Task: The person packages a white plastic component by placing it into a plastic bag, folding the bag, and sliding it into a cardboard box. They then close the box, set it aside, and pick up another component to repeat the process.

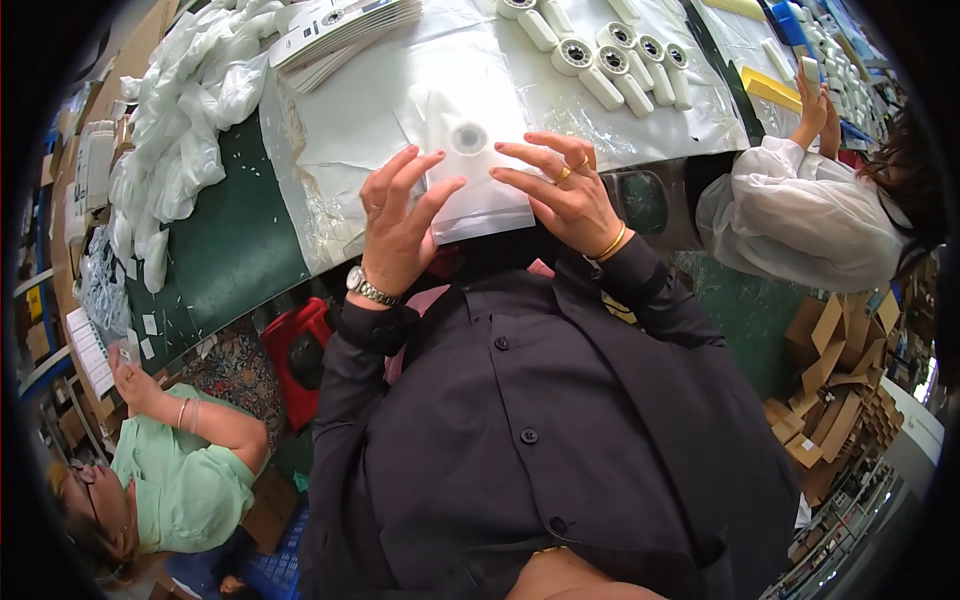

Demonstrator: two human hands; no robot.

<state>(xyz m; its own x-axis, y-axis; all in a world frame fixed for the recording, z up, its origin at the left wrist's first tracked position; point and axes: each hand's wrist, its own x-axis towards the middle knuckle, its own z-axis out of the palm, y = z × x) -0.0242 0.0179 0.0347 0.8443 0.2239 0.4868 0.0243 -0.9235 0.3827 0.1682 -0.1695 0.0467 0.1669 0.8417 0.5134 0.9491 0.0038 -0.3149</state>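
Observation:
A frosted plastic bag point(487, 205) lies at the near edge of the table in front of me. Through its film shows a white device with a round head point(468, 139) and a grey centre; the rest of its shape is blurred. My left hand point(402, 212) is at the bag's left side, fingers apart, with thumb and fingertips over or against its edge. From the right, my right hand point(568, 190) reaches over the other edge, its fingers stretched and spread. Neither hand is closed round the bag. Whether the fingertips press on the film, I cannot tell.
Several white round-headed handheld devices point(625, 62) lie at the back right. A stack of printed leaflets or flat boxes point(335, 40) and a heap of white plastic bags point(190, 130) are at the back left. Co-workers sit at left point(190, 470) and right point(800, 210). A red stool point(298, 350) stands below the table.

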